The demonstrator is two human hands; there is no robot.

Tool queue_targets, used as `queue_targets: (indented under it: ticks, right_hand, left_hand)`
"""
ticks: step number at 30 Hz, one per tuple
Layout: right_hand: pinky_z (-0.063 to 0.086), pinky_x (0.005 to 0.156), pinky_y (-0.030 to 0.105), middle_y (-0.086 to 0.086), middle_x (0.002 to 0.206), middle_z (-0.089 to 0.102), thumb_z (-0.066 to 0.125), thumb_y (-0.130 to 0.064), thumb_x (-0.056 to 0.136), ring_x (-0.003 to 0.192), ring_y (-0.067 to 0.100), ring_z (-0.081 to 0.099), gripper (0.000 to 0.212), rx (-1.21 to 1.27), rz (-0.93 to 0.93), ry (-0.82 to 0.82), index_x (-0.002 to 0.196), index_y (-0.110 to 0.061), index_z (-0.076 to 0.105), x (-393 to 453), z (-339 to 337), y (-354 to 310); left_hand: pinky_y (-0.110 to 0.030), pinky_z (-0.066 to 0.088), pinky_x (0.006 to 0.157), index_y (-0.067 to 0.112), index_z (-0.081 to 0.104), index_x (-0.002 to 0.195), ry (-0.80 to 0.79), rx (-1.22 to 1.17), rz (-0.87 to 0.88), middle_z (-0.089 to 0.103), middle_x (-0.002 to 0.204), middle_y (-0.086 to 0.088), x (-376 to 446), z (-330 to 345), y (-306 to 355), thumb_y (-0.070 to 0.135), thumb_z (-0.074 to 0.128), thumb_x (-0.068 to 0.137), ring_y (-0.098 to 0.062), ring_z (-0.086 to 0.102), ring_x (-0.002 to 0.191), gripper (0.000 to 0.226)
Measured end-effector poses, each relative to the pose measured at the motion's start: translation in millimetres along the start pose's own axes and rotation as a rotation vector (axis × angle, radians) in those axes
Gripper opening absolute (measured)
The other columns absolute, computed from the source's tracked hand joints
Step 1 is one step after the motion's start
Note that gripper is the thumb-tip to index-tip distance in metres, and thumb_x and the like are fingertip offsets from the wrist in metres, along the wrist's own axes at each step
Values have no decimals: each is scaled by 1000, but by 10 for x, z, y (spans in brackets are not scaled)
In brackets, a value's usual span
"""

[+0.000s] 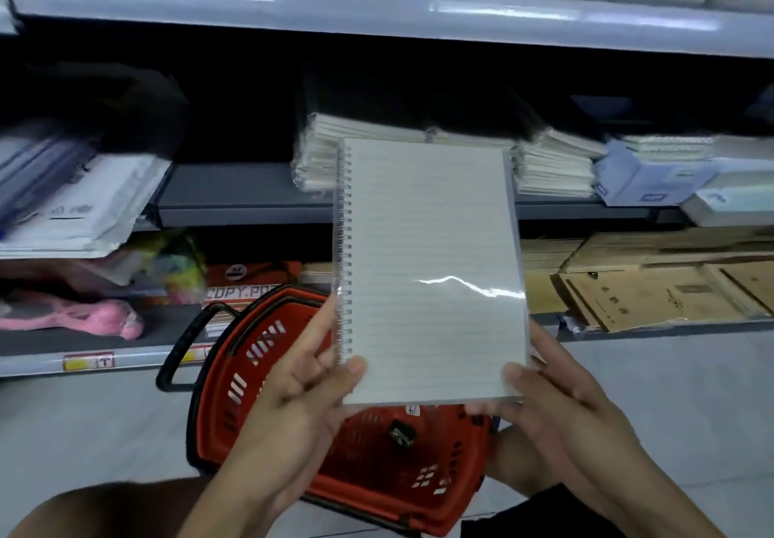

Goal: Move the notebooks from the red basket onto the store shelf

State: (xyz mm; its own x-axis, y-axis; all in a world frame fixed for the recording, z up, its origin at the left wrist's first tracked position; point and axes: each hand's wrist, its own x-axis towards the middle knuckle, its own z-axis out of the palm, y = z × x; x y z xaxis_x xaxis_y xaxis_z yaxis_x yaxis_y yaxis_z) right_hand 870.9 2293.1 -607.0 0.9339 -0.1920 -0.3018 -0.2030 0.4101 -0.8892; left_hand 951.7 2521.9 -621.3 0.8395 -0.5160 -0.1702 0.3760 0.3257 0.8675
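Both bare hands sit closest to the lens, raised in front of the shelving and pinching one thing between them. Behind them runs the grey metal store shelf (234, 196), its middle tier carrying stacks of plastic-wrapped pale notebooks (335, 152) toward the centre and white-and-blue packs to the right, with brown cardboard packs (653, 290) on the tier below. Under the hands, on the pale floor, stands the red plastic slotted basket (377, 466) with its black handle (184, 349) swung out to the left; only a small dark object shows on its bottom, and much of its inside is hidden by the hands. Held upright above the basket and in front of the middle tier is the white lined spiral-bound notebook (431, 269) in glossy clear wrap, its wire spine on the left. The left hand (301, 395) pinches the lower left corner, thumb on the front cover and fingers behind. The right hand (557, 399) grips the lower right corner the same way, thumb pressed on the front.
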Motion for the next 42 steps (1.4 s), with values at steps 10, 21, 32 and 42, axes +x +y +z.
queue_targets:
  ticks: [10,21,32,42]
  right_hand:
    - [62,82,41,10,132,67,42,2,101,112,35,68,46,-33,-69,-121,138,-19,59,896,181,-339]
    - [61,77,33,13,126,70,47,0,102,109,25,71,34,131,-8,-118,134,0,56,2593,600,-814]
    - [61,84,37,28,110,71,61,11,91,94,37,74,51,200,-188,-40,135,-3,41,2674,488,-719]
    - [62,67,29,20,88,74,75,-9,89,75,31,78,45,57,-216,168,125,5,52,3039,587,-739]
  left_hand:
    - [-56,52,99,28,45,148,128,-25,103,66,135,-11,711,-104,386,-6,48,94,-33,63,124,64]
    - [-42,60,89,12,47,146,476,253,274,72,117,-6,2283,-301,1152,4,54,101,-21,72,104,46]
    - [-10,51,79,25,51,140,685,782,613,49,123,7,2202,-221,710,36,71,91,-7,61,99,53]
    - [-25,40,107,20,56,137,826,920,687,38,124,3,2697,-334,667,47,61,95,-22,44,124,49]
